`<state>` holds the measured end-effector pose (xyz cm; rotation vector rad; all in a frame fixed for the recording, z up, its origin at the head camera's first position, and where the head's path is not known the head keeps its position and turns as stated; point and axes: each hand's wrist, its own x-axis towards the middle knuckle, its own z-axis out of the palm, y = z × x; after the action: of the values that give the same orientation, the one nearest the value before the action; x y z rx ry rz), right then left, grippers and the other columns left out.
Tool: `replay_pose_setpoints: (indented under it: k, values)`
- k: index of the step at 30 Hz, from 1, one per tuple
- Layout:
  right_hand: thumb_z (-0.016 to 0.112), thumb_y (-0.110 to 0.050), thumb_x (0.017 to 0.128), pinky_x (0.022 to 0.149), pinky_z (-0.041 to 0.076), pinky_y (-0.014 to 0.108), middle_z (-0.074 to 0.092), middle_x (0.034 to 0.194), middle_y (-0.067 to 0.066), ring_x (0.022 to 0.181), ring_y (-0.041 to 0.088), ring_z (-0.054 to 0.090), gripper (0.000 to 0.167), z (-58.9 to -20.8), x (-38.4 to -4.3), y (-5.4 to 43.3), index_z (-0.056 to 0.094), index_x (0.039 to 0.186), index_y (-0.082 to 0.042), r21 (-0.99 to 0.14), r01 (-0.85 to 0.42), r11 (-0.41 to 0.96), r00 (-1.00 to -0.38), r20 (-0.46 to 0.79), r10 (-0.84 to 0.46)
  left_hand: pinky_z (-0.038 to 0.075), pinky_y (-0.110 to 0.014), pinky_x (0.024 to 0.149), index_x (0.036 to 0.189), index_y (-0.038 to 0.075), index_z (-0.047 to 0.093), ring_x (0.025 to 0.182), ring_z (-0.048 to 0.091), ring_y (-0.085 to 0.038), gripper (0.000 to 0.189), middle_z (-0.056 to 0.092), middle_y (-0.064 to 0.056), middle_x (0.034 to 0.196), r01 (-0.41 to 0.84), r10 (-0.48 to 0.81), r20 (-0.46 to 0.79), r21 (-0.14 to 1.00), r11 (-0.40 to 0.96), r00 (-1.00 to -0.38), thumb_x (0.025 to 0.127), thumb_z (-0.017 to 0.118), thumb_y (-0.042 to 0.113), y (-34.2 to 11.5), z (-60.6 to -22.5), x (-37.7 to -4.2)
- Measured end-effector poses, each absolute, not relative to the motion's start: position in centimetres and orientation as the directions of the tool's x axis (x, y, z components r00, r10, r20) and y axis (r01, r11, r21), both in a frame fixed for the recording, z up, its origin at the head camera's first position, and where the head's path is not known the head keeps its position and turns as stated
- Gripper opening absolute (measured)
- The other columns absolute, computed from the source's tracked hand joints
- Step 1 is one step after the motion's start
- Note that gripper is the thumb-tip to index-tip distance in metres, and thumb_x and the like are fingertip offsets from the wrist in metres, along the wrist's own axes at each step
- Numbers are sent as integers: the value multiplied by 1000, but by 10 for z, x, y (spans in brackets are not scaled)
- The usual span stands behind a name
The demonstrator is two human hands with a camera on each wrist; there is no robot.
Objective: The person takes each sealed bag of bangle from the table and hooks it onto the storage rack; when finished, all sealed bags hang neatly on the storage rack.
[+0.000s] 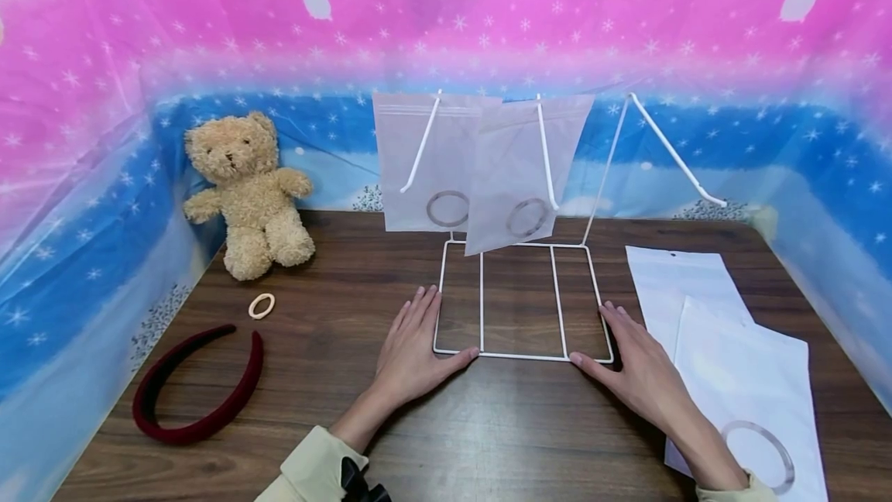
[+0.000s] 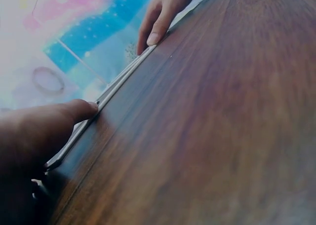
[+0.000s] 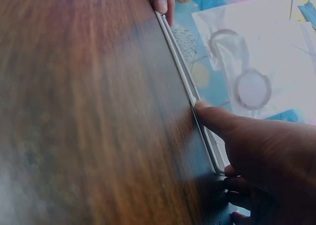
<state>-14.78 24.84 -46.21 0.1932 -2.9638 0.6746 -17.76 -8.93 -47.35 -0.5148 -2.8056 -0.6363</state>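
Note:
A white wire rack (image 1: 523, 355) stands on the wooden table, its base flat and its prongs slanting forward. My left hand (image 1: 411, 355) touches the base's left side, fingers extended and thumb at the front bar. On the opposite corner, my right hand (image 1: 644, 370) lies the same way, with its thumb (image 3: 212, 114) on the front bar. Two whitish, see-through pouches hang from the rack: the left pouch (image 1: 414, 153) on one prong, the middle pouch (image 1: 498, 192) overlapping it. Each shows a grey ring near its bottom. A third prong (image 1: 676, 146) slants out at the right.
Two more white pouches, the rear one (image 1: 655, 277) and the front one (image 1: 746, 378), overlap on the table beside my right arm. At the left are a dark red headband (image 1: 198, 424), a small cream ring (image 1: 262, 306) and a teddy bear (image 1: 247, 192). A patterned cloth (image 1: 488, 29) surrounds the table.

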Motion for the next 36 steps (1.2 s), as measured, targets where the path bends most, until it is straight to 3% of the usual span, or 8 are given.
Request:
replay_pose_setpoints:
  k: [24,31,36]
  values:
    - [58,-70,84,102,30,66,30,153,26,138,45,29,102,-455,-149,243,29,152,-1,-406,-145,902,-989,96,-116,15,-39,118,151,2,34,147,19,-24,109,31,-11,157,341,252,261,392,855,-932,77,57,78,-92,-476,-177]
    - [61,-59,89,98,34,66,39,146,29,129,49,39,88,-432,-138,259,35,149,0,-424,-140,895,-983,166,-76,17,-40,117,150,2,36,146,20,-24,108,32,-10,156,348,249,281,397,849,-927,77,58,78,-90,-477,-178]
    - [61,-51,93,95,32,70,37,146,32,125,56,37,80,-425,-123,296,36,149,1,-435,-65,898,-981,191,22,17,-40,117,150,3,36,146,20,-24,107,33,-10,156,349,248,282,399,848,-927,76,60,76,-88,-477,-178]
